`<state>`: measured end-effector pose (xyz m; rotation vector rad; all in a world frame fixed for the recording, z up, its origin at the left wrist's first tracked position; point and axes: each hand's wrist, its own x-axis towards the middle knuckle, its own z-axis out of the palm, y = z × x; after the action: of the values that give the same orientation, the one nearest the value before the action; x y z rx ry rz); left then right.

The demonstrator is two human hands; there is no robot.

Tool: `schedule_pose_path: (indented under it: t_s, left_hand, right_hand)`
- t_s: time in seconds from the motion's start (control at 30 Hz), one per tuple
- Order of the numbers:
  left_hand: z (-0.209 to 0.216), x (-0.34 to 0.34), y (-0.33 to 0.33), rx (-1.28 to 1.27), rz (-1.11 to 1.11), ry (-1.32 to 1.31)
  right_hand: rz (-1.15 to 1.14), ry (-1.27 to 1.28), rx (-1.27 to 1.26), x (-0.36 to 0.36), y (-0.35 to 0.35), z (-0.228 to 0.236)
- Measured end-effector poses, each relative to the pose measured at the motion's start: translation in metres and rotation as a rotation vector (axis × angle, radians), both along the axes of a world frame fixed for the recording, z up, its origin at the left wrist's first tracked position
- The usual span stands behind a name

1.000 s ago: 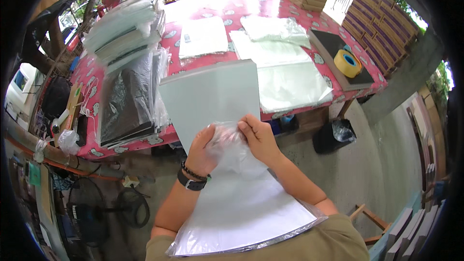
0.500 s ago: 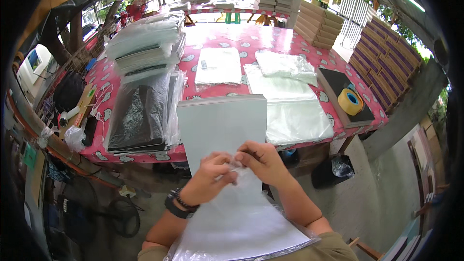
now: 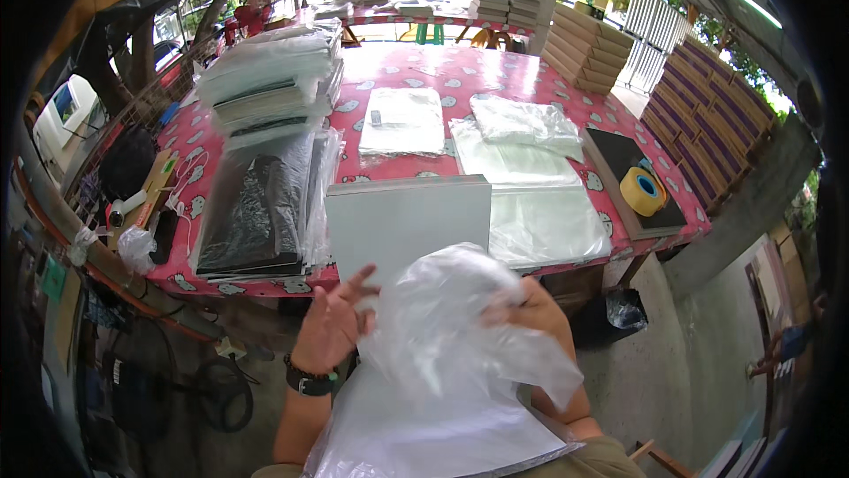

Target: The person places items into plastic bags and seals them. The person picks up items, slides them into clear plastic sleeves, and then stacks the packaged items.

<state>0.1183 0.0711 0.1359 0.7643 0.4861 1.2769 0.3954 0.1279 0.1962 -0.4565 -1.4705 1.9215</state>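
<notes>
A clear plastic bag (image 3: 442,301) billows up in front of me, blurred by motion. My right hand (image 3: 535,310) grips its right side, the fingertips partly smeared and behind the film. To the left of the bag, my left hand (image 3: 334,323) is open with fingers spread, holding nothing. On my lap lies a stack of white sheets (image 3: 451,429) with clear plastic around it. Beyond my hands, a thick pale grey stack of boards (image 3: 407,217) leans upright against the table edge; the bag covers its lower part.
The pink patterned table (image 3: 398,71) bears plastic-wrapped dark packs (image 3: 252,204) at left, flat clear bags (image 3: 544,221) at centre right, and a white pack (image 3: 402,120). A yellow tape roll (image 3: 643,191) rests on a dark board (image 3: 610,160). Below stands a black bin (image 3: 610,317).
Both hands were together at the plastic over the sheets. They have parted, left hand outward and released, right hand to the right, and the plastic bag has swung up and spread between them.
</notes>
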Motion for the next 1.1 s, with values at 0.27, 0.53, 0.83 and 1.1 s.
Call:
schedule_pose_path:
  t_s: [0.27, 0.53, 0.83, 1.1]
  left_hand:
    - [0.017, 0.025, 0.008, 0.478, -0.315, 0.694]
    - [-0.009, 0.000, -0.005, -0.035, 0.242, -0.590]
    - [-0.056, -0.007, -0.019, 0.154, -0.560, -0.364]
    - [-0.003, -0.018, -0.022, 0.217, 0.218, -0.537]
  right_hand:
    - [0.285, 0.030, 0.081, -0.003, 0.013, -0.019]
    - [0.270, 0.275, 0.043, 0.010, 0.020, -0.048]
    - [-0.044, 0.951, -0.370, 0.023, 0.030, -0.086]
    - [0.513, 0.246, 0.085, 0.023, 0.013, -0.088]
